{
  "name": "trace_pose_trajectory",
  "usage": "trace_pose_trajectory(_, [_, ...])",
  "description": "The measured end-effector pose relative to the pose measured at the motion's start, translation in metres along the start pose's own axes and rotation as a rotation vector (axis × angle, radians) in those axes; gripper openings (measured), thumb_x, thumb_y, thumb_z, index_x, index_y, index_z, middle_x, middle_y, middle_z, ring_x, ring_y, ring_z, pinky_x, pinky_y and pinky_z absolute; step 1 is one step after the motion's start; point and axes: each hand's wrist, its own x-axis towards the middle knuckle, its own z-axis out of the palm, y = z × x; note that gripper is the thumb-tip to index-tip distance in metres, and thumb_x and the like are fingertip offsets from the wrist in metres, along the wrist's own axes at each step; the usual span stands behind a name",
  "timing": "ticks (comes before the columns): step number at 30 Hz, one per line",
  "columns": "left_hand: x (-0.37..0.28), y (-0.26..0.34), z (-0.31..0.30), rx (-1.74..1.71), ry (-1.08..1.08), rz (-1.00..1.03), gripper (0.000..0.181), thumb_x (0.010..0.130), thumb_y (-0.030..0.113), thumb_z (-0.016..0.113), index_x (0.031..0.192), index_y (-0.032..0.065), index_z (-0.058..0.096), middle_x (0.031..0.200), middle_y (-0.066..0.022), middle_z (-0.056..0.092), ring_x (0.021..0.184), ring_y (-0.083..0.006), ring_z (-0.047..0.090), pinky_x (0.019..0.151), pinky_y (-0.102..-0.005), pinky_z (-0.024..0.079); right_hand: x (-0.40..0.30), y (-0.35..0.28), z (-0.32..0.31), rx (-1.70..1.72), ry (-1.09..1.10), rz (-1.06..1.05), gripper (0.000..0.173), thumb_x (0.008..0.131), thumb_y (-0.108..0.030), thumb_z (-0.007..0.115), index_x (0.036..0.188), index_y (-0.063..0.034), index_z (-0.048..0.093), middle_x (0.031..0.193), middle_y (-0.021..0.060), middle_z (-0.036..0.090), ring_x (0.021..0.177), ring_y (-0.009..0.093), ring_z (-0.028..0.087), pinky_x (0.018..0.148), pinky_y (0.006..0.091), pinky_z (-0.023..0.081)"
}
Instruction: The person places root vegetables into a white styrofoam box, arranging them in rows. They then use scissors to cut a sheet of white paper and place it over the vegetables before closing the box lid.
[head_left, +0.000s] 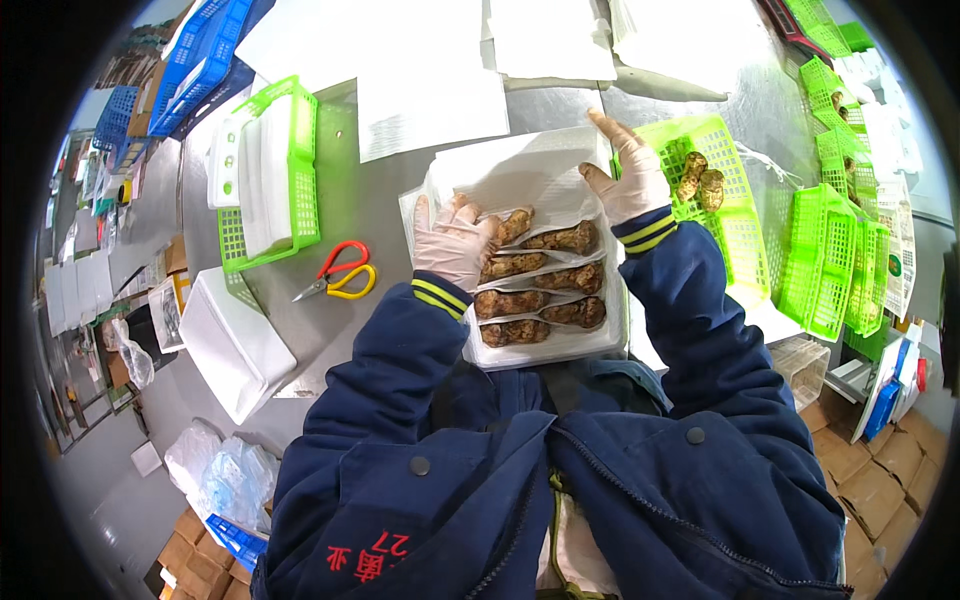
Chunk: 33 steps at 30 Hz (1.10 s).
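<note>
A white foam box (551, 352) lined with white sheets stands before me, holding several brown mushrooms (574, 313) in rows with folds of sheet between the rows. My left hand (455, 244), in a thin pale glove, rests at the box's left side, fingertips by the uppermost mushroom (515, 225); whether it grips anything is not clear. Above the box's upper right corner is my right hand (634, 176), gloved too, fingers apart and holding nothing. Two more mushrooms (711, 190) lie in a green plastic basket (739, 240) to the right.
Scissors with red and yellow handles (341, 274) lie on the metal table (322, 330) at the left. Near them are a green basket of white sheets (306, 187) and an empty white foam box (232, 337). White sheets (431, 97) cover the far side; more green baskets (817, 262) stand right.
</note>
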Motion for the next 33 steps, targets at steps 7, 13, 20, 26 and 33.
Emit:
trace_pose_trajectory(7, [0.043, -0.035, -0.011, -0.665, 0.346, -0.344, 0.090, 0.064, 0.037, 0.091, 0.138, 0.0051, 0.052, 0.137, -0.0211, 0.051, 0.132, -0.0332, 0.045, 0.113, -0.0416, 0.035, 0.019, 0.044, 0.015, -0.042, -0.057, 0.282, 0.029, 0.073, -0.011, 0.084, 0.100, -0.0053, 0.075, 0.141, 0.0194, 0.050, 0.128, 0.031, 0.051, 0.106, 0.0358, 0.044])
trace_pose_trajectory(13, [0.038, -0.052, 0.005, -0.694, 0.162, -0.299, 0.094, 0.063, 0.031, 0.093, 0.144, 0.0254, 0.047, 0.144, -0.0246, 0.042, 0.138, -0.0381, 0.036, 0.113, -0.0461, 0.036, -0.028, 0.011, -0.025, 0.208, -0.315, -0.063, 0.030, 0.069, 0.001, 0.083, 0.096, -0.0122, 0.079, 0.138, 0.0171, 0.054, 0.129, 0.032, 0.050, 0.105, 0.0381, 0.042])
trace_pose_trajectory(20, [0.018, -0.053, 0.032, -0.666, 0.028, -0.309, 0.089, 0.075, 0.040, 0.083, 0.146, 0.0061, 0.042, 0.151, -0.0088, 0.040, 0.148, -0.0289, 0.011, 0.122, -0.0373, 0.009, -0.035, 0.023, -0.005, -0.044, -0.294, 0.310, 0.080, 0.068, -0.018, 0.088, 0.137, -0.0003, 0.052, 0.149, 0.0224, 0.036, 0.137, 0.037, 0.038, 0.112, 0.0349, 0.035])
trace_pose_trajectory(26, [0.018, -0.039, 0.028, -0.522, 0.093, -0.249, 0.066, 0.081, 0.059, 0.069, 0.124, 0.0091, 0.065, 0.138, -0.0172, 0.052, 0.131, -0.0326, 0.044, 0.112, -0.0397, 0.033, -0.041, 0.041, 0.009, 0.298, -0.280, 0.408, 0.058, 0.083, -0.015, 0.077, 0.131, 0.0077, 0.054, 0.145, 0.0212, 0.041, 0.120, 0.025, 0.052, 0.102, 0.0279, 0.043])
trace_pose_trajectory(33, [0.039, -0.048, 0.007, -0.391, -0.344, -0.429, 0.040, 0.085, 0.037, 0.070, 0.106, 0.0033, 0.071, 0.106, -0.0209, 0.067, 0.101, -0.0347, 0.065, 0.090, -0.0374, 0.051, -0.015, 0.025, -0.005, -0.470, -0.582, 0.373, 0.035, 0.079, -0.035, 0.069, 0.099, -0.0076, 0.076, 0.130, 0.0148, 0.059, 0.106, 0.030, 0.064, 0.093, 0.0375, 0.051])
